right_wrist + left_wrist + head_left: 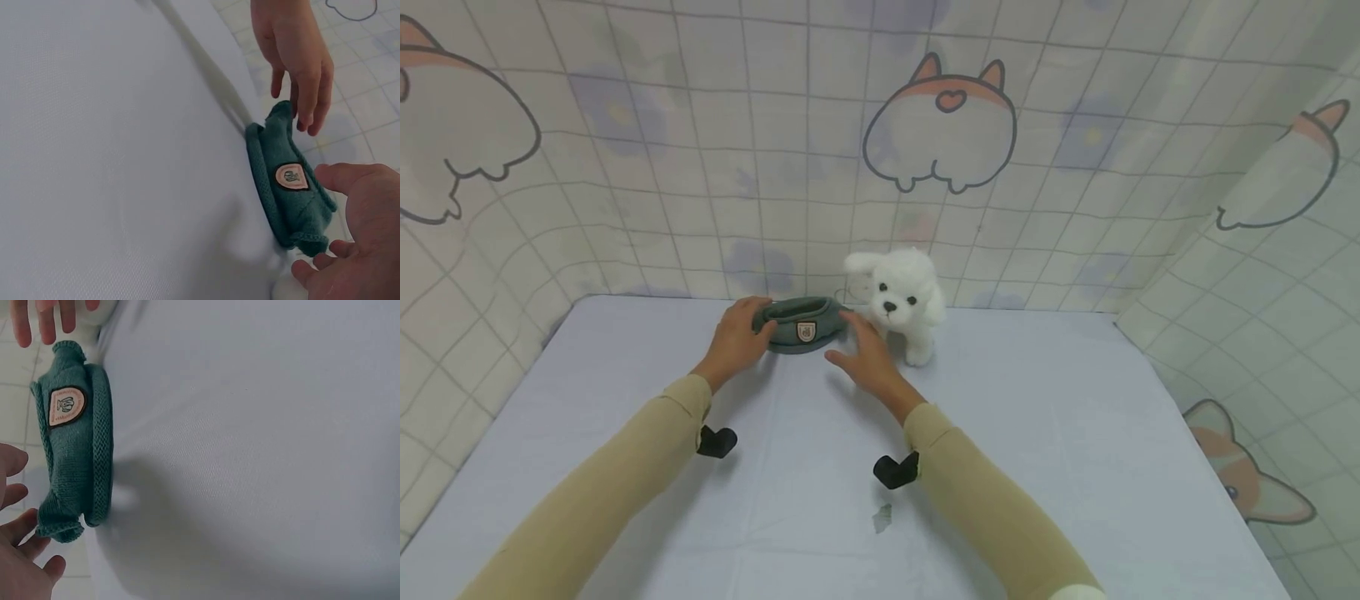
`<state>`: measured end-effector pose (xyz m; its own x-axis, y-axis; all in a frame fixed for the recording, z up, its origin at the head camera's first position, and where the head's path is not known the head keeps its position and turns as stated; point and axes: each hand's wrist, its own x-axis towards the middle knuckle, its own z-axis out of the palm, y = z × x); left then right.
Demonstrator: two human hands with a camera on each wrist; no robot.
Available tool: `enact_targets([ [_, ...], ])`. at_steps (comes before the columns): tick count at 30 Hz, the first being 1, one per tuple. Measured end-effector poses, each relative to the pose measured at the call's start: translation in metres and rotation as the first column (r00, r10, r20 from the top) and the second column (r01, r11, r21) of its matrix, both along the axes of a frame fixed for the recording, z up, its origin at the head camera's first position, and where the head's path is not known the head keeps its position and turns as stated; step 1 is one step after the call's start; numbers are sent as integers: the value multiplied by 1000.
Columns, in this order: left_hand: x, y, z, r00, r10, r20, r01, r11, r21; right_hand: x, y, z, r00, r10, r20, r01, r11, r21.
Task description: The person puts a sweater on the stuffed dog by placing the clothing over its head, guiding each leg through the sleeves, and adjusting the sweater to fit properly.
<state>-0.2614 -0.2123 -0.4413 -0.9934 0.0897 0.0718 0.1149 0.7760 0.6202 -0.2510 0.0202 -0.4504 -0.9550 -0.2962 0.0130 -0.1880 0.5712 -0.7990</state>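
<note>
A small teal knitted sweater (pixel 786 335) with a shield-shaped badge stands at the table's back edge. My left hand (pixel 737 337) is at its left end, and in the left wrist view the fingertips are right at a short sleeve of the sweater (pixel 70 459). At the opposite end is my right hand (pixel 872 358), thumb and fingers spread apart beside the other sleeve. The right wrist view has the sweater (pixel 280 147) between both hands, with neither curled round it. Just right of my right hand, a white plush dog (pixel 904 283) faces forward.
A white cloth covers the table (pixel 1060 433). Behind and on both sides hangs a checked curtain (pixel 805 167) printed with cartoon corgis. Black camera mounts (pixel 717 442) stick out under both wrists. A small grey patch (pixel 882 518) marks the tabletop near the front.
</note>
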Motion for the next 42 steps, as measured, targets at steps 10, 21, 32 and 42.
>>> enact_targets([
  [10, -10, 3, -4, 999, 12, 47, -12, 1000, 1, -7, -3, -5, 1000, 5, 15, -6, 1000, 7],
  [21, -25, 1, -7, 994, 22, 110, -18, 999, -37, -11, -10, -8, 1000, 22, 14, -22, 1000, 3],
  [32, -31, 2, -13, 991, 51, 126, -45, 998, -48, -10, -14, -9, 999, 30, 27, -30, 999, 16],
  [42, -25, -4, -14, 999, 15, 40, -15, 1000, 1, -11, -14, -1, 999, 44, -27, -44, 999, 22],
])
